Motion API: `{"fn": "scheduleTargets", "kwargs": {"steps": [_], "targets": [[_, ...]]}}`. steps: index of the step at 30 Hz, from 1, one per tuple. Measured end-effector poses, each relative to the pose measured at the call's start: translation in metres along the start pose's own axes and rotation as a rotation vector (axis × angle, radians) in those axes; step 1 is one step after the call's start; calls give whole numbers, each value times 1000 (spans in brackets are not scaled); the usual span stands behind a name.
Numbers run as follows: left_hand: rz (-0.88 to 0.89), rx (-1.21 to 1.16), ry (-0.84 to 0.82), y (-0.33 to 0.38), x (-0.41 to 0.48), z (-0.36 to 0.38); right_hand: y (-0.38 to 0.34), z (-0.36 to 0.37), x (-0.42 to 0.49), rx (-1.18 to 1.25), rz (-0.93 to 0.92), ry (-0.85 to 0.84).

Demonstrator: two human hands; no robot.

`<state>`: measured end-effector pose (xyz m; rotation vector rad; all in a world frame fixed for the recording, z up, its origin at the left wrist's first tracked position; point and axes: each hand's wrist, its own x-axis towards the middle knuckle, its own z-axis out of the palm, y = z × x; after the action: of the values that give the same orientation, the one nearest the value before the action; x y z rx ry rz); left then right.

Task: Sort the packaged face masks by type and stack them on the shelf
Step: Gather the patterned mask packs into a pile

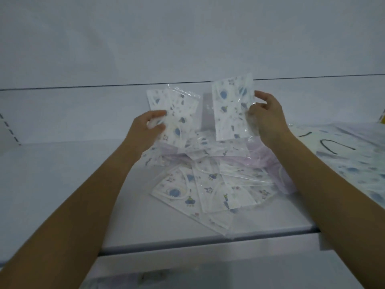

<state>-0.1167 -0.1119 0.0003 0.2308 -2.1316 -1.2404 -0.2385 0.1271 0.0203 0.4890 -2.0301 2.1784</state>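
My left hand (pixel 149 127) grips a small bundle of clear-wrapped white masks with blue cartoon prints (pixel 177 113), held up above the shelf. My right hand (pixel 265 116) pinches the right edge of a single packaged mask of the same print (pixel 231 109), held upright. Below both hands a loose pile of packaged masks (pixel 210 184) lies on the white shelf (pixel 62 184); most show the blue print, and some pale lilac ones (pixel 264 157) lie among them.
A spread of printed masks, some with black ear loops (pixel 343 155), covers the shelf at the right. The shelf's front edge (pixel 187 245) runs across below the pile. A back wall panel (pixel 187 38) closes the shelf behind, and a slotted upright (pixel 10 130) stands at far left.
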Motion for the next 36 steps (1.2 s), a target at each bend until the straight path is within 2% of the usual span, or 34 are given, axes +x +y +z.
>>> {"fn": "scheduleTargets", "kwargs": {"steps": [4,7,11,15,16,19,21,24,28,32,36], "targets": [[91,71,120,0,3,5,-9,8,-8,325,128,-24],[146,89,101,3,-1,10,-11,16,-16,427,172,-107],[116,-66,-19,16,-7,19,-6,43,-27,119,164,-203],[195,31,43,13,-5,14,-17,66,-22,-28,108,-279],[210,51,74,10,-2,9,-19,67,-17,-136,81,-286],[224,64,169,0,7,-5,-4,59,-2,-897,86,-324],[190,54,219,-4,12,-9,13,57,-3,-1144,228,-401],[176,57,252,-6,15,-8,16,56,-5,-1139,286,-481],[148,22,245,-6,15,-6,2,42,-1,-1094,222,-426],[50,41,197,-7,11,-2,0,21,1,-1044,282,-390],[-93,183,79,-12,9,2,-2,16,0,-1019,375,-391]]}}
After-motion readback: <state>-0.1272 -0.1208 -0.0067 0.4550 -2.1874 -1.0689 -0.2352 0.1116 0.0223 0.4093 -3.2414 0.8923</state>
